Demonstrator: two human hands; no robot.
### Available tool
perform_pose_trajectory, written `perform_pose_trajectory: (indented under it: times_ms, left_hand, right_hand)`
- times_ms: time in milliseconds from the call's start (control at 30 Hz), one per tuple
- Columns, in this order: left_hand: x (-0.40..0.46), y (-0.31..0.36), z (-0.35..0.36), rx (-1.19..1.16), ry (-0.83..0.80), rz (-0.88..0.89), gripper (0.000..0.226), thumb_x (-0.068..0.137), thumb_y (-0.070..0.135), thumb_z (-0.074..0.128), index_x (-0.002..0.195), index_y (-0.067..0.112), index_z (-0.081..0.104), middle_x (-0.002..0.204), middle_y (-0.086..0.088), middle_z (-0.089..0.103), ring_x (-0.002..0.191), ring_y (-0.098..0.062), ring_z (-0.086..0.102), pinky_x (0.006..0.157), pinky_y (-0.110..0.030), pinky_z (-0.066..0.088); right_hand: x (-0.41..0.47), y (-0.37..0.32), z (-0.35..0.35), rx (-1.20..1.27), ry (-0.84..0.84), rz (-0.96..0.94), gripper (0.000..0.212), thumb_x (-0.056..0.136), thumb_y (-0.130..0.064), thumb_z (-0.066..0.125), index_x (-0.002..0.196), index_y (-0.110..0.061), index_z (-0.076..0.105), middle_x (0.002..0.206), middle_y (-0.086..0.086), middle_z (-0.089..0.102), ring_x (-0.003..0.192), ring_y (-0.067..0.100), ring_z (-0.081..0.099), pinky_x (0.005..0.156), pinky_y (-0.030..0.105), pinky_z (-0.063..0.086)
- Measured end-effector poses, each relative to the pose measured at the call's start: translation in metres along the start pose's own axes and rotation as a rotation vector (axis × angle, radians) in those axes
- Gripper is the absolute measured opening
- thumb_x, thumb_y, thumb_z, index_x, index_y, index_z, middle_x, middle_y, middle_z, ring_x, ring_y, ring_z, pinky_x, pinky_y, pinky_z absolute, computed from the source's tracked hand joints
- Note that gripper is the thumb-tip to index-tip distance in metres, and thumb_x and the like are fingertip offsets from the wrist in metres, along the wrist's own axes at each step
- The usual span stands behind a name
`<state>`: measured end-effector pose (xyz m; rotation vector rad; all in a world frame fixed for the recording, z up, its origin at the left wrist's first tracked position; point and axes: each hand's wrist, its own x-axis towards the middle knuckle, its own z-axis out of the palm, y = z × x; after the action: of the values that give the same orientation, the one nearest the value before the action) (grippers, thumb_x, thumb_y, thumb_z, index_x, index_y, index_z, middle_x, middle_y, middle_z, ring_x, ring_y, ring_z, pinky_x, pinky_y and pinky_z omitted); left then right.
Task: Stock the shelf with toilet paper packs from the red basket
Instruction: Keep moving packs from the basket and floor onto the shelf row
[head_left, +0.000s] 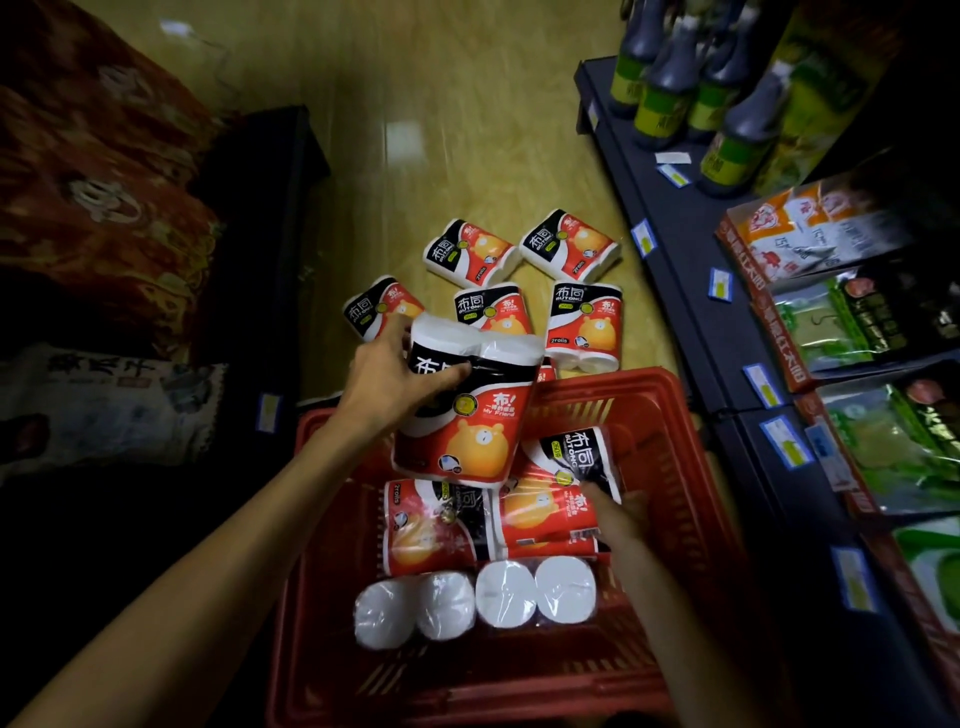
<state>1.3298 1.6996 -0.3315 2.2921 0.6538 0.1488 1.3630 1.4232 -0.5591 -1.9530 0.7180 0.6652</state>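
A red plastic basket (670, 415) stands on the floor below me with several red, black and white two-roll toilet paper packs inside. My left hand (395, 374) grips one pack (467, 415) by its top and holds it above the basket's far side. My right hand (621, 512) reaches into the basket and touches a pack lying there (545, 506); its fingers are partly hidden behind that pack. Several more packs (584, 327) lie on the wooden floor just beyond the basket.
A dark shelf unit (675, 249) runs along the right, holding dark bottles (670, 83) with green labels and bagged goods (852, 327). On the left stand a low dark shelf (270, 218) and red patterned bundles (98, 182). Yellowish floor stretches ahead.
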Motion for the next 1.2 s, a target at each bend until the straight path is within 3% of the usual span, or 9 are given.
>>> perform_pose_trajectory:
  times_ms: [67,200,367,567,667,800,933,1033,1200]
  left_hand:
    - [-0.002,0.003,-0.007,-0.004,0.007,-0.004,0.070,0.069,0.049,0.081,0.124,0.018,0.052,0.100,0.007,0.059,0.090,-0.011,0.059,0.075,-0.023,0.049]
    - [-0.005,0.014,-0.034,-0.025,0.015,-0.034,0.070,0.068,0.049,0.082,0.123,0.019,0.053,0.111,0.000,0.067,0.097,-0.016,0.064,0.082,-0.031,0.055]
    - [-0.015,0.039,-0.078,-0.047,0.036,-0.075,0.069,0.068,0.046,0.083,0.124,0.017,0.053,0.115,-0.004,0.067,0.102,-0.019,0.064,0.086,-0.035,0.055]
    - [-0.030,0.095,-0.153,-0.098,0.017,-0.107,0.072,0.067,0.047,0.083,0.125,0.018,0.052,0.115,-0.003,0.067,0.100,-0.017,0.064,0.085,-0.034,0.056]
    - [-0.033,0.140,-0.204,-0.127,0.014,-0.116,0.073,0.067,0.047,0.083,0.126,0.018,0.052,0.115,-0.001,0.066,0.099,-0.014,0.061,0.080,-0.027,0.051]
    - [-0.034,0.216,-0.278,-0.168,0.033,-0.095,0.068,0.067,0.047,0.083,0.123,0.020,0.054,0.109,0.004,0.067,0.092,-0.009,0.063,0.070,-0.017,0.049]
    - [-0.029,0.298,-0.353,-0.160,0.067,-0.030,0.069,0.069,0.048,0.082,0.125,0.018,0.054,0.108,0.005,0.065,0.094,-0.009,0.061,0.070,-0.017,0.046]
    - [-0.025,0.359,-0.406,-0.192,0.093,0.022,0.066,0.071,0.043,0.081,0.125,0.016,0.053,0.107,0.004,0.064,0.088,-0.005,0.060,0.061,-0.008,0.042]
    - [-0.018,0.442,-0.481,-0.178,0.149,0.097,0.067,0.068,0.049,0.082,0.121,0.018,0.054,0.114,-0.001,0.068,0.095,-0.012,0.059,0.076,-0.026,0.047]
  right_hand:
    - [-0.026,-0.020,-0.005,-0.114,0.010,-0.092,0.092,0.057,-0.059,0.077,0.125,-0.009,0.042,0.125,0.023,0.056,0.111,0.040,0.058,0.094,0.051,0.048]
    - [-0.081,-0.054,-0.026,-0.299,0.090,-0.271,0.070,0.077,-0.042,0.072,0.128,-0.009,0.038,0.125,0.023,0.048,0.107,0.043,0.055,0.081,0.044,0.050]
    - [-0.127,-0.095,-0.083,-0.428,0.191,-0.553,0.061,0.069,-0.031,0.081,0.121,-0.014,0.054,0.116,0.021,0.051,0.106,0.041,0.053,0.085,0.045,0.048]
    - [-0.198,-0.197,-0.165,-0.457,0.086,-0.719,0.053,0.068,-0.021,0.082,0.115,-0.015,0.059,0.114,0.016,0.053,0.106,0.036,0.053,0.078,0.037,0.044]
    - [-0.247,-0.261,-0.208,-0.489,0.026,-0.783,0.054,0.066,-0.020,0.083,0.114,-0.015,0.060,0.113,0.015,0.056,0.103,0.033,0.054,0.074,0.032,0.041]
    - [-0.318,-0.348,-0.262,-0.505,0.004,-0.869,0.056,0.062,-0.022,0.084,0.114,-0.020,0.061,0.114,0.010,0.056,0.105,0.030,0.054,0.084,0.033,0.044]
    - [-0.389,-0.433,-0.315,-0.552,0.032,-0.966,0.057,0.065,-0.025,0.082,0.118,-0.022,0.060,0.120,0.007,0.054,0.110,0.028,0.052,0.087,0.031,0.042]
    - [-0.440,-0.492,-0.353,-0.542,0.064,-1.012,0.057,0.066,-0.033,0.079,0.119,-0.024,0.059,0.123,0.006,0.053,0.113,0.031,0.051,0.091,0.037,0.045]
    - [-0.516,-0.575,-0.417,-0.451,0.105,-1.093,0.056,0.069,-0.028,0.081,0.120,-0.025,0.057,0.123,0.007,0.053,0.115,0.029,0.049,0.090,0.033,0.043]
